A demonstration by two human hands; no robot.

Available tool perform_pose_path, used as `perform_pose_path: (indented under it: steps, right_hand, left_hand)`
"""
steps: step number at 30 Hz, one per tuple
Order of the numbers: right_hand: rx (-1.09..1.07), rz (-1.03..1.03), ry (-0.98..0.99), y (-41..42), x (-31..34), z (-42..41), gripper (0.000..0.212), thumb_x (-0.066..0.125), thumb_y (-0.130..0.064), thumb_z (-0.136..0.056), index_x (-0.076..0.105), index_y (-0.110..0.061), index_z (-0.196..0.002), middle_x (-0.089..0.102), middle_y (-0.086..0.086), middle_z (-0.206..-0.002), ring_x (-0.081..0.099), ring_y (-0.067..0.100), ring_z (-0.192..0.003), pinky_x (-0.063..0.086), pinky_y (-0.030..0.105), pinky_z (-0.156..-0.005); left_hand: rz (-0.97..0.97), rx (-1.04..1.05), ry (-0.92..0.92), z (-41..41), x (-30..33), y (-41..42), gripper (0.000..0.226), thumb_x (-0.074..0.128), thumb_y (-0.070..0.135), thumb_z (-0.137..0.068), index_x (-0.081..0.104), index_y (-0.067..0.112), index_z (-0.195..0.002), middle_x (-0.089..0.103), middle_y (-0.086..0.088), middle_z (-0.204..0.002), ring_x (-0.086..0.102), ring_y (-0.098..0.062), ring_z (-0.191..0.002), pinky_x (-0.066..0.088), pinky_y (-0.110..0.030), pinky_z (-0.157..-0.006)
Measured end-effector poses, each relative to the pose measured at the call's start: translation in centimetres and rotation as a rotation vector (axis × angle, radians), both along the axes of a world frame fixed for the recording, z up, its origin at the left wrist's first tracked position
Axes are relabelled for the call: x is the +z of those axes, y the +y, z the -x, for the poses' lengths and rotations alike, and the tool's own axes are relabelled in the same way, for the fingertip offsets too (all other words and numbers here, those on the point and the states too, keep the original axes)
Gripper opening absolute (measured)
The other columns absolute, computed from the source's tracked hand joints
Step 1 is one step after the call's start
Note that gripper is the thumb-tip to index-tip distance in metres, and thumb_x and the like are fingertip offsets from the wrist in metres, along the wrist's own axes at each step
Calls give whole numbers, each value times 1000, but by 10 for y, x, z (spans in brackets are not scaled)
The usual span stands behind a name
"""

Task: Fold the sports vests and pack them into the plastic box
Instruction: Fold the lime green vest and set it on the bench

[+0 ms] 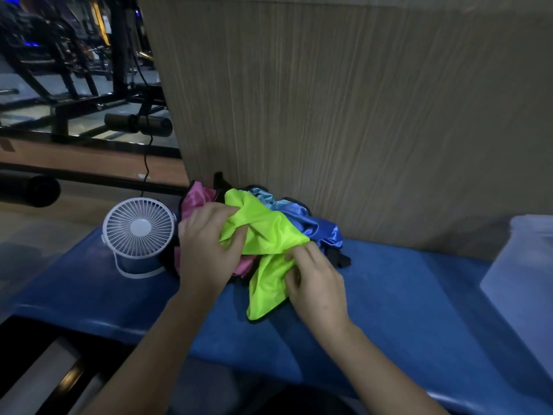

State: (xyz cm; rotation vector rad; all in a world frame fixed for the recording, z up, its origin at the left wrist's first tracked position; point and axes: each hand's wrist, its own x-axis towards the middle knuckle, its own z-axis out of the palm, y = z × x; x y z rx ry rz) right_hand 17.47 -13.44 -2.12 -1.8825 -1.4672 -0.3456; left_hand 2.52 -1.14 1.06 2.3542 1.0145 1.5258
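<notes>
A crumpled neon-green vest [264, 235] lies on top of a heap of vests on the blue padded bench [404, 295], against the wood panel. My left hand [206, 250] grips its left part with curled fingers and thumb. My right hand [314, 280] pinches its lower hanging part. A pink vest [196, 199] and a blue vest [311, 221] lie bunched under and behind the green one, with black trim showing. The translucent plastic box [523, 280] stands at the bench's right end, partly cut off by the frame edge.
A small white desk fan [139, 232] stands on the bench just left of the heap, its cable running up behind. A wood-grain panel [344, 115] rises right behind the heap. Gym machines fill the far left.
</notes>
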Motion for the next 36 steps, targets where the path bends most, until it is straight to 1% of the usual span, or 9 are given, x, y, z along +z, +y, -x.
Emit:
perform_pose_path:
  steps: [3,6,9,17,22,26,29,33,36]
  right_hand:
    - [7,-132,199,-19,16,-12,23,54,-7,-80,58,-20,-98,50,-7,-97,53,17,-78,43,31,-59]
    - [70,-270,411,-46,33,-31,29,52,8,-83,60,-17,-97,47,-3,-101,52,9,-84,45,19,-71]
    - [59,-295,540,-77,42,-55,34,49,14,-84,61,-16,-92,50,3,-102,54,7,-89,43,13,-70]
    - [-231,-80,638,-150,8,-129,42,48,11,-81,63,-28,-76,57,-7,-86,57,9,-73,41,26,-69]
    - [-351,143,600,-171,-1,-151,43,48,9,-84,70,-22,-106,62,1,-118,61,16,-114,44,22,-90]
    - [-286,217,436,-174,2,-155,45,50,7,-85,67,-20,-116,56,-3,-122,55,19,-118,44,31,-95]
    - [-124,308,223,-179,4,-155,37,61,-1,-84,67,-23,-113,55,-8,-114,54,19,-112,45,35,-96]
    - [45,585,70,-194,0,-150,36,70,-19,-84,64,-29,-118,52,-8,-115,51,17,-112,44,31,-96]
    - [1,702,-25,-205,-5,-154,48,73,-33,-81,57,-34,-127,46,-7,-121,47,16,-115,42,31,-96]
  left_hand:
    - [-35,-59,-72,-8,15,-21,27,67,29,-87,68,10,-106,64,1,-103,56,-12,-97,36,-33,-93]
    - [61,-162,-146,-18,29,-46,28,67,31,-91,66,9,-108,62,7,-102,54,-5,-93,41,-17,-84]
    - [240,-254,-126,-28,33,-66,25,71,36,-91,61,25,-111,65,16,-101,60,-4,-93,49,-26,-85]
    - [589,-513,68,-84,2,-91,33,72,26,-90,57,42,-115,65,8,-106,65,-6,-95,51,-32,-86]
    - [797,-599,100,-117,-19,-90,32,68,5,-91,63,31,-108,63,4,-116,70,-14,-96,54,-27,-81]
    - [541,-416,344,-121,-41,-83,36,70,8,-88,61,31,-114,47,7,-123,55,-17,-113,43,-29,-100]
    - [157,-326,361,-119,-37,-89,36,69,6,-85,63,26,-115,46,7,-120,47,-16,-111,40,-29,-97]
    - [12,-678,523,-123,-27,-109,22,68,39,-85,66,36,-107,51,17,-106,48,-9,-102,40,-35,-94]
    - [-13,-748,823,-131,-41,-127,52,75,60,-72,59,44,-119,42,23,-117,37,-3,-110,30,-29,-101]
